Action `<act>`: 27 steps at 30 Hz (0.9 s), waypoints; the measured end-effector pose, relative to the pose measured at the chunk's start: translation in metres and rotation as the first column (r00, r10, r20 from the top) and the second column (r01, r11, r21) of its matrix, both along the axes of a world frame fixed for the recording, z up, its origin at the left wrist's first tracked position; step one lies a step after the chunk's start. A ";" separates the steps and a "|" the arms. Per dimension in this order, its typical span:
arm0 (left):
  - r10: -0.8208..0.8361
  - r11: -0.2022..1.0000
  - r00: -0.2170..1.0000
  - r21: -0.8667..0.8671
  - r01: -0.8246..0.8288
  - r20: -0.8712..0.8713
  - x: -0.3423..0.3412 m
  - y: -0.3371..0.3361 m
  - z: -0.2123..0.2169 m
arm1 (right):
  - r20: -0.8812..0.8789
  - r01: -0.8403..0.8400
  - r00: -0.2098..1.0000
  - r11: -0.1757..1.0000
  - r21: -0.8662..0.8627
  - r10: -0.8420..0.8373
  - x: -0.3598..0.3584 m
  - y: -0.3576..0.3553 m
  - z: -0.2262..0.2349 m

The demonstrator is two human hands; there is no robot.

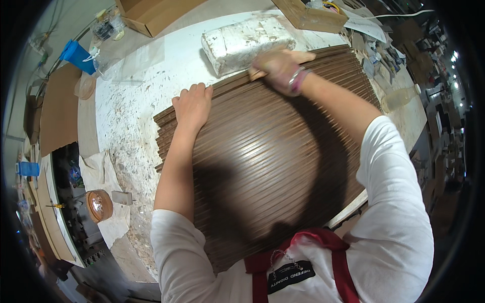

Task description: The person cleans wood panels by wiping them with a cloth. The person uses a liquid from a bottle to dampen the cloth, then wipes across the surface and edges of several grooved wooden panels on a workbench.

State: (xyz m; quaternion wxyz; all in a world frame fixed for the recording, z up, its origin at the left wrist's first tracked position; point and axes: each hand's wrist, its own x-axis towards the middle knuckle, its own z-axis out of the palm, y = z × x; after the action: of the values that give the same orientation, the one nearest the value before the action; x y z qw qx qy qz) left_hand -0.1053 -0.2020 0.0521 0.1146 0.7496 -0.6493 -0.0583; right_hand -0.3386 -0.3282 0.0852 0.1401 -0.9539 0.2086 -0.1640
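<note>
A wide layer of dark brown wood-look strips (262,166), side by side with uneven ends, lies across the table in front of me. My left hand (193,107) has its fingers curled over the far edge of the strips, near their left end. Farther right, my right hand (279,69), partly covered in a pinkish wrap or glove, rests at the same far edge with fingers apart, slightly blurred. Just beyond it sits a white wrapped block (242,43) smeared with brown, close to or touching that hand; I cannot tell which.
The white, stained table (131,111) carries a round brown tape roll (99,206) and a small grey block (122,197) at left. A blue container (78,56) and cardboard box (151,15) stand farther back. At right lies a clear bottle (401,98) beside scattered scraps.
</note>
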 end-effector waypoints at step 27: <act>0.024 0.996 0.971 -0.091 -0.002 0.240 -0.007 0.006 -0.001 | 0.133 0.690 0.722 0.720 -0.068 -0.679 -0.248 0.114 -0.031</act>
State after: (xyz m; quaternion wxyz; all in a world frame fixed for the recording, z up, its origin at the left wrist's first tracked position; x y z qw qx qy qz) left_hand -0.1126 -0.1961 0.0513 0.0690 0.7494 -0.6555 0.0630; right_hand -0.5870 -0.2140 0.0544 0.0256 -0.8061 0.5299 -0.2623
